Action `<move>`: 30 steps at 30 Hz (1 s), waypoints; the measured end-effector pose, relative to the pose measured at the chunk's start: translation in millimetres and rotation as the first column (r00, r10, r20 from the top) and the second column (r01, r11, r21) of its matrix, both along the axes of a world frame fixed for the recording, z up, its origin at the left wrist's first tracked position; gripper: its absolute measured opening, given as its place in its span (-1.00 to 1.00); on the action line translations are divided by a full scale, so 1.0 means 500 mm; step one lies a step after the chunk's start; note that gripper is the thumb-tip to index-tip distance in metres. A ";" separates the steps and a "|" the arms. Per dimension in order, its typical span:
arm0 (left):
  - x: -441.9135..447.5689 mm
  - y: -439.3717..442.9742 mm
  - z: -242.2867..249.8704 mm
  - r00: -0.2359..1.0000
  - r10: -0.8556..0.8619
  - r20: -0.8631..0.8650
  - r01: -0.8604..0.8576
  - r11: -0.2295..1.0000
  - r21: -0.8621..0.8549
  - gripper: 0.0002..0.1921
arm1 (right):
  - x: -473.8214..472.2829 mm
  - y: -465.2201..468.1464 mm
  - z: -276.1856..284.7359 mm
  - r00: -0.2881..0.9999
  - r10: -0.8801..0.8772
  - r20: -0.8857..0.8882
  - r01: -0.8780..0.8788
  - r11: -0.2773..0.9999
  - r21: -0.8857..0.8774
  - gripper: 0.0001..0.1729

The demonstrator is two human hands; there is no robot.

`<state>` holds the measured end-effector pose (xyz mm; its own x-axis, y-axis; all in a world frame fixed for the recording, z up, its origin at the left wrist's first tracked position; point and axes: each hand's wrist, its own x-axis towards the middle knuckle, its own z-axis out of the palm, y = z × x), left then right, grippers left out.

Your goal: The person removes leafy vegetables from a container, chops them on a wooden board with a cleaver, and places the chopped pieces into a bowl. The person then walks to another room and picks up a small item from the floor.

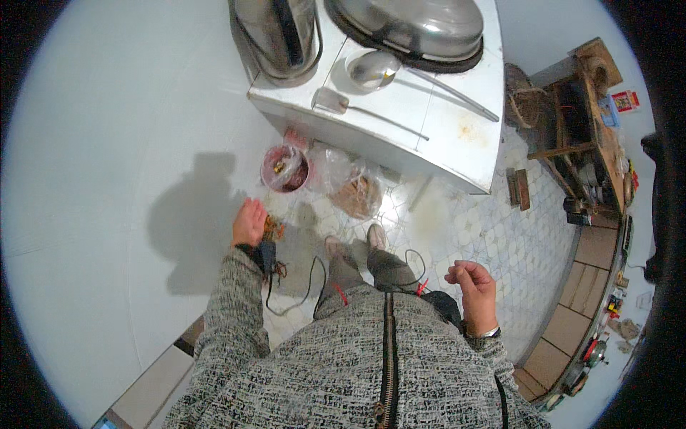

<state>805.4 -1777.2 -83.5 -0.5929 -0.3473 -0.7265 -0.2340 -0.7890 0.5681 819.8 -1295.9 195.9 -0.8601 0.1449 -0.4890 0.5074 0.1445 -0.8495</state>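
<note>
My left hand (250, 221) is held near the wall with nothing visible in it, its fingers close together and its palm side partly hidden. Beyond it a pink bucket (271, 181) with a plastic bag inside stands on the floor, beside a clear plastic bag of brown material (358, 197). My right hand (475, 289) hangs at my right side with its fingers curled; no object shows in it. Ahead on the white tiled counter lie a metal spatula (331, 101) and a large metal ladle (374, 69), in front of a domed metal lid (429, 24).
A metal container with a handle (276, 37) stands at the counter's back left. To the right are a wooden shelf unit (605, 145), a wicker basket (522, 102) and bricks (519, 189) on the floor. Orange scraps (274, 229) lie near my left wrist.
</note>
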 end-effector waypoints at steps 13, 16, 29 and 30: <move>0.412 0.071 -0.113 0.964 0.195 0.179 -0.225 0.960 0.167 -0.86 | 0.080 0.000 0.003 0.999 0.007 -0.048 -0.005 0.999 0.045 -0.80; 0.553 0.060 -0.161 0.954 0.237 0.183 -0.279 0.927 0.252 -0.87 | 0.083 -0.004 0.002 0.998 0.054 -0.040 -0.053 0.998 0.024 -0.79; 0.984 0.260 -0.134 0.724 0.632 0.277 -0.686 0.702 0.192 -0.86 | 0.133 0.101 -0.030 0.954 0.261 -0.148 -0.275 0.957 -0.090 -0.81; 1.004 0.297 -0.129 0.717 0.636 0.285 -0.685 0.719 0.119 -0.85 | 0.142 0.116 -0.035 0.946 0.286 -0.155 -0.302 0.948 -0.095 -0.81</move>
